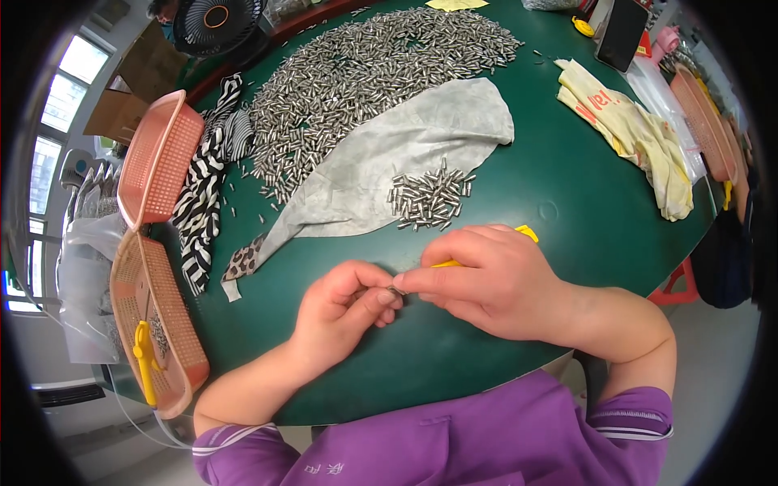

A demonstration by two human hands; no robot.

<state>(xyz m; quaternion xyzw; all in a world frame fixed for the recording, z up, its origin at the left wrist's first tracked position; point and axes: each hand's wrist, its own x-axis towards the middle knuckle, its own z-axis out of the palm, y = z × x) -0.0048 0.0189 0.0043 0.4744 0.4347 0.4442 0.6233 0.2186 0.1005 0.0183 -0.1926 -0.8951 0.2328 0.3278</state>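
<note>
My left hand [344,308] is closed in a pinch on a small metal part [395,290], mostly covered by the fingertips. My right hand [498,279] meets it there, its fingers curled round a yellow-handled tool [527,232]. Only bits of that tool show, so its kind cannot be told. Just beyond my hands lies a small heap of silvery metal pins [433,197], partly on the edge of a grey cloth [373,162]. Past the cloth spreads a large pile of similar pins [356,73].
The green table [535,178] carries a black-and-white striped cloth [198,211] and two pink baskets [162,158] at left. Another yellow tool [144,356] rests in the nearer basket [190,348]. At right lie cream gloves [632,130] and a phone [622,32]. A fan [217,20] stands far left.
</note>
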